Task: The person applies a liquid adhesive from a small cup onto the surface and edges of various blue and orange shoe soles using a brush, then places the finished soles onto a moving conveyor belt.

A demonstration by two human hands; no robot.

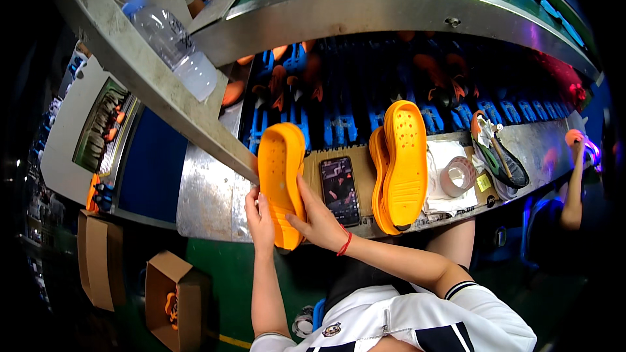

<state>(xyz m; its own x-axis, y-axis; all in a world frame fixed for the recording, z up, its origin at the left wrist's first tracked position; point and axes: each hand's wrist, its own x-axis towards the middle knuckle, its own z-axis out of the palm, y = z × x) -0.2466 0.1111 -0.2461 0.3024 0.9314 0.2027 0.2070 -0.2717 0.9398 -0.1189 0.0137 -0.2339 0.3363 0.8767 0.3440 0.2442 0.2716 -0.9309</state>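
A yellow-orange shoe sole [278,163], dotted with small holes and seemingly doubled with another beneath it, stands toe-away at the near edge of the metal bench. My left hand [261,223] grips its left side near the heel. Along the right edge lies my right hand [319,219], fingers at the sole's side and thumb over the heel part. To the right of a phone [340,190] with a lit screen rests a stack of matching yellow-orange soles [405,169]. The undersides of the soles are hidden.
Behind the bench, blue racks [340,129] carry dark and orange shoe parts. A metal post [156,85] with a plastic bottle [171,45] slants past on the left. Tape [458,176] and a dark shoe [499,153] with a tool lie right. Cardboard boxes [186,316] stand below left.
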